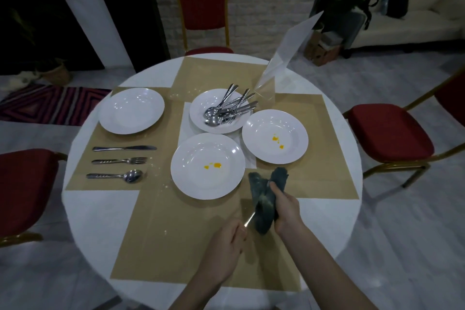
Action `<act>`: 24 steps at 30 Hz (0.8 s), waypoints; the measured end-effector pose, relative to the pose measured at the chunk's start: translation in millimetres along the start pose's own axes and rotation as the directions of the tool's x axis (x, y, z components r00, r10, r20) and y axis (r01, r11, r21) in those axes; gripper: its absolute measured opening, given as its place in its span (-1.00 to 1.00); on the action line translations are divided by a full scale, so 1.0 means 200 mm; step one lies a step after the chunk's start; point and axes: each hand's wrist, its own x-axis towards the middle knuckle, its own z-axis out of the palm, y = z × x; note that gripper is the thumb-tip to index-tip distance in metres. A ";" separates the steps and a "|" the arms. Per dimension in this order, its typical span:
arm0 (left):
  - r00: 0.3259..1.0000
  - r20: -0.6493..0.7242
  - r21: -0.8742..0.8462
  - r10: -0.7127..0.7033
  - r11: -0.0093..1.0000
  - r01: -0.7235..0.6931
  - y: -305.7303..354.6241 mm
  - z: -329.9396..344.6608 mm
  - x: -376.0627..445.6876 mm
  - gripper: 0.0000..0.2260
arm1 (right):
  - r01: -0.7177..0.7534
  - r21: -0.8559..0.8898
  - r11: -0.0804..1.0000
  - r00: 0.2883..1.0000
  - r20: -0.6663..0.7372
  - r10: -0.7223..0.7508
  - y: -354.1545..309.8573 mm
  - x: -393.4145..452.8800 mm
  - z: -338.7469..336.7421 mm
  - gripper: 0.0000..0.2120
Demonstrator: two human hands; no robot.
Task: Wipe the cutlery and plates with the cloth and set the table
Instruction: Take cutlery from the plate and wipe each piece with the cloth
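Table (100,221): round, white top, fills the middle of the frame.
Chairs: red seats with gold frames; one at top centre (201,2), one at the right edge (387,131), one at the left edge (22,189).
Sofa (415,22): pale, upper right, with a dark bag on it.
Mats (176,246): tan paper sheets laid in a cross over the table top.
Clear stand (284,58): see-through sheet, upright and tilted, right of centre near the table's far edge.
Clean plate (131,110): white, left of centre, on the left mat.
Stained plate, centre (207,165): white, with yellow spots inside.
Stained plate, right (275,136): white, yellow spots inside, just beside the centre one.
Plate with cutlery (201,108): white, upper centre, holds a heap of spoons and forks (230,108).
Cloth (264,199): dark grey, bunched, lower centre right, just beside the centre plate.
Right hand (286,209): fingers curled round the cloth, gripping it.
Left hand (224,249): lower centre, fingers closed round the handle of a metal utensil (249,220); its other end is wrapped in the cloth, so its kind cannot be told.
Knife (124,148): lies on the left mat, below the clean plate.
Fork (119,160): just below the knife, parallel.
Spoon (114,175): lowest of the three, parallel.
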 end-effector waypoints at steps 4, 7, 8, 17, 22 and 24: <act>1.000 -0.017 -0.027 0.018 0.999 -0.018 0.03 -0.01 0.02 -0.77 | 0.067 0.043 0.997 0.997 -0.037 -0.065 -0.11 0.10 0.00 -0.78; 0.998 -0.057 -0.018 0.006 1.000 -0.007 0.02 -0.04 0.03 -0.76 | 0.057 0.062 0.996 0.998 -0.012 -0.056 -0.08 0.09 0.01 -0.77; 0.998 -0.064 -0.027 -0.003 1.000 0.001 0.01 -0.05 0.03 -0.76 | 0.050 0.067 0.997 0.999 0.003 -0.050 -0.06 0.07 0.01 -0.78; 0.985 -0.135 -0.074 -0.107 0.992 0.098 -0.07 -0.02 0.06 -0.77 | 0.064 -0.079 0.995 0.961 0.275 -0.040 0.23 -0.22 0.10 -0.76; 0.999 -0.039 -0.057 -0.022 0.998 0.020 -0.05 -0.03 0.04 -0.74 | 0.112 -0.056 0.992 0.965 0.244 -0.095 0.14 -0.21 0.07 -0.74; 0.998 0.047 0.008 0.042 0.999 -0.042 0.00 -0.05 0.05 -0.69 | 0.172 -0.029 0.985 0.971 0.174 -0.164 0.03 -0.18 0.07 -0.72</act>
